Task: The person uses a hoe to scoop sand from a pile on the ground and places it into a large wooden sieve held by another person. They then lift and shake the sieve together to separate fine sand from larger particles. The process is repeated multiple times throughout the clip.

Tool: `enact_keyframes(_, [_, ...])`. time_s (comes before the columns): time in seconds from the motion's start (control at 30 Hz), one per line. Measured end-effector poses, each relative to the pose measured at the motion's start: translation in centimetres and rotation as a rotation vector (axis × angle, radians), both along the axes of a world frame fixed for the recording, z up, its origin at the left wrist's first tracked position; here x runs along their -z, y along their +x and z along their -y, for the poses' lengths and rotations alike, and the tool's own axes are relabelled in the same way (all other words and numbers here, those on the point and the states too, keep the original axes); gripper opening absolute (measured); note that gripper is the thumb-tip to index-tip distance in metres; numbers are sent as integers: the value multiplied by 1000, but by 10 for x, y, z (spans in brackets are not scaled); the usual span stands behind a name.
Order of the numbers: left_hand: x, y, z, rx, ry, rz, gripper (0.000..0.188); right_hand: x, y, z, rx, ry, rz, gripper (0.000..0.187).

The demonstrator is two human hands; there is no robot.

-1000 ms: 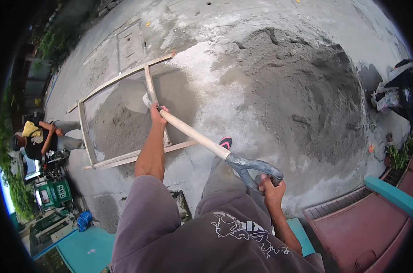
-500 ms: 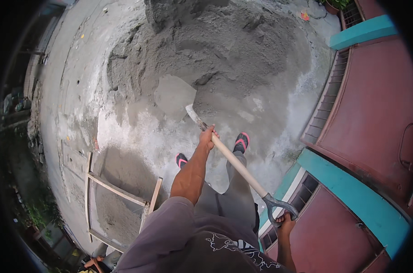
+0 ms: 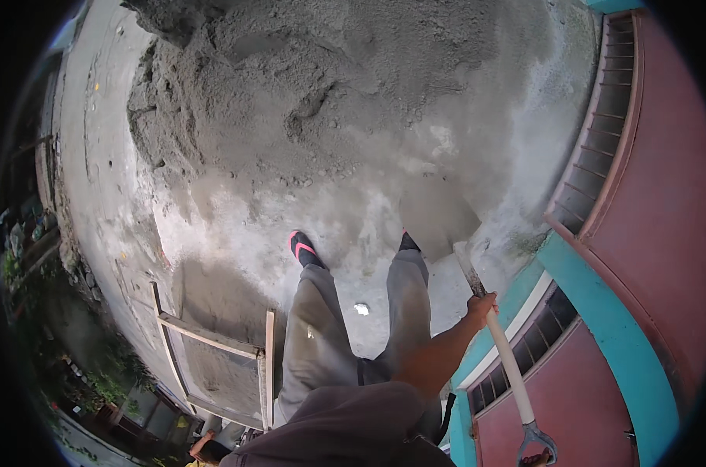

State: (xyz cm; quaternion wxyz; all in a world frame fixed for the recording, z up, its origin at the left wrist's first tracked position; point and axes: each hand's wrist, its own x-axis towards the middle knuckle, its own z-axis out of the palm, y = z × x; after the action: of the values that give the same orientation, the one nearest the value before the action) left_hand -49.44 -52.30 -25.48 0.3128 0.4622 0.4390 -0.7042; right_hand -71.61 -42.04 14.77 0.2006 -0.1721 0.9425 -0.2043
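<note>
A shovel with a pale wooden shaft point(image 3: 508, 364) slants down to the lower right. My left hand point(image 3: 481, 307) is closed round the shaft just above the metal neck. At the lower edge my right hand point(image 3: 535, 461) shows only in part, its fingers wrapped round the grey D-shaped handle point(image 3: 536, 442). The grey blade point(image 3: 440, 208) is beside my right foot, blurred by motion; I cannot tell whether it carries anything. A large mound of grey sand-like mix point(image 3: 329, 93) spreads over the ground in front of me.
A wooden-framed screen point(image 3: 213, 336) stands to my left over fine grey material. On the right are a red wall point(image 3: 656, 148) with teal trim point(image 3: 613, 319) and barred openings. Part of another person point(image 3: 203, 444) shows at the lower left.
The shovel has swung right and closer to me, its blade leaving the mound's near edge. My left hand went right with the shaft, and my right hand dropped lower. My stance has shifted.
</note>
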Motion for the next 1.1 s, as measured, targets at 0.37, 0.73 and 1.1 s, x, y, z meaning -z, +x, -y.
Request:
enact_keyframes(0.37, [244,447,11,11,-27,543,13,374,265,91,53,94,612,24])
enact_keyframes(0.73, [214,435,-26,-27,9,630,9,362,264,15,35,28,637,25])
enact_keyframes(1.1, [61,441,-46,-270,10,657,10,242,245,48,-171,11,745,25])
